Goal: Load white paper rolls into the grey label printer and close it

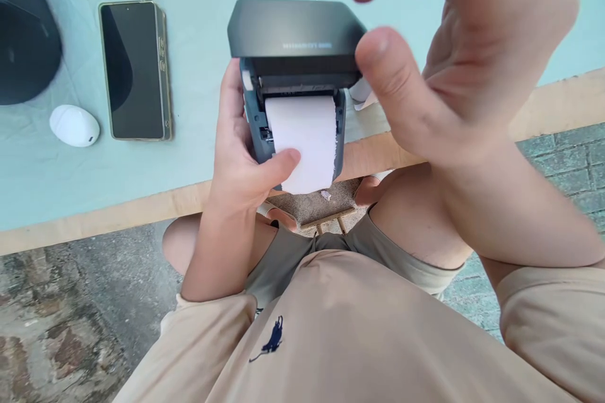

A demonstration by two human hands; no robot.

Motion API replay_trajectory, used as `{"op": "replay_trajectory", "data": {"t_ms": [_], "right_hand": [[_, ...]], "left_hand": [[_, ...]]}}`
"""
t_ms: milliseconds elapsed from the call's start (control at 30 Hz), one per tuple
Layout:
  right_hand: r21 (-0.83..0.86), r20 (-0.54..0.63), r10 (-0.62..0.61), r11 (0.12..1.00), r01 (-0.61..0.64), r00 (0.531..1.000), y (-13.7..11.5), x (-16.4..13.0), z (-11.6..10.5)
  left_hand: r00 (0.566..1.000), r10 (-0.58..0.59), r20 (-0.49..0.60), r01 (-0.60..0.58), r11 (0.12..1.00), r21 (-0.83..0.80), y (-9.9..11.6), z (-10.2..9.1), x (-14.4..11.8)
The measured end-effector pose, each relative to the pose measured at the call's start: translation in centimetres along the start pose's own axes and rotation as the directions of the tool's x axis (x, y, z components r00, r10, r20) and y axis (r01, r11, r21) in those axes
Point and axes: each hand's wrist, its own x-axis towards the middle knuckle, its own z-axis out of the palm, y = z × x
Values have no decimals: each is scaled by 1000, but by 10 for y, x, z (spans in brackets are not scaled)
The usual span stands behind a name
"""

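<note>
Gripping printer [258, 132] sides w/ L hand [239, 164], we est. body light, rigid; paper [307, 132] soft. R hand [477, 50] loosely spread, holding nil, thumb at lid [293, 28].

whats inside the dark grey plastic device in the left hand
A ragged-edged white paper strip shows inside the device, the left hand partly over it. The paper and dark grey open lid cover whatever lies deeper.
</note>
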Motion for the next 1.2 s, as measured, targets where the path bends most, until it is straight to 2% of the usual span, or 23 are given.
{"op": "replay_trajectory", "data": {"t_ms": [67, 133, 233, 333, 433, 567, 667, 733, 800, 833, 867, 900, 1000, 1067, 1100, 1133, 1167, 1200], "right_hand": [[-201, 27, -149, 968, 151, 989, 1, -1, 0], [-344, 99, -326, 875, 340, 940, 7, -1, 0], [-344, 192, -411, 822, 454, 891, 17, -1, 1], [-377, 177, -425, 804, 460, 888, 23, -5, 5], [-427, 155, -420, 788, 444, 894, 25, -9, 10], [-363, 118, -457, 806, 467, 881, 23, -13, 14], [-361, 90, -468, 808, 466, 879, 18, -11, 11], [-384, 157, -420, 808, 447, 894, 13, -10, 7], [-399, 242, -335, 821, 408, 911, 7, -8, 3], [-408, 266, -297, 828, 386, 917, 4, -8, 1], [-411, 279, -262, 837, 362, 924, 2, -8, 0], [-410, 289, -235, 846, 342, 928, -1, -8, 0], [-375, 309, -211, 869, 322, 927, -3, -9, 0], [-368, 315, -222, 868, 334, 923, -2, -9, 0], [-377, 317, -229, 861, 343, 921, -2, -9, 0], [-389, 317, -235, 851, 352, 919, -1, -9, 1], [-406, 316, -238, 841, 358, 918, -1, -9, 1], [-421, 319, -234, 833, 358, 919, -1, -9, 1]], "left_hand": [[1000, 0, -28, 1, 1000, 14, -6, 1, -1], [998, -28, -51, 29, 999, 27, 3, 13, 0], [981, -116, -158, 128, 989, 69, 35, 44, 6], [966, -157, -205, 175, 982, 75, 67, 71, 15], [963, -152, -222, 166, 985, 45, 80, 79, 19], [952, -172, -253, 175, 984, -8, 67, 67, 17], [964, -176, -200, 162, 983, -81, 60, 58, 9], [975, -185, -124, 169, 978, -126, 63, 56, 3], [954, -294, -56, 287, 952, -105, 62, 53, -1], [961, -274, -48, 269, 959, -92, 59, 51, -2], [990, -132, -47, 127, 987, -95, 52, 47, -1], [998, -34, -47, 29, 994, -102, 45, 43, 0], [999, 11, -36, -15, 994, -105, 28, 34, 4], [1000, -6, -14, 4, 988, -157, 37, 38, 3], [997, -75, -24, 71, 986, -153, 47, 42, 1], [973, -230, -29, 224, 965, -138, 59, 48, -1], [952, -300, -58, 291, 948, -127, 71, 54, -3], [948, -313, -66, 303, 944, -129, 81, 60, -4]]}}
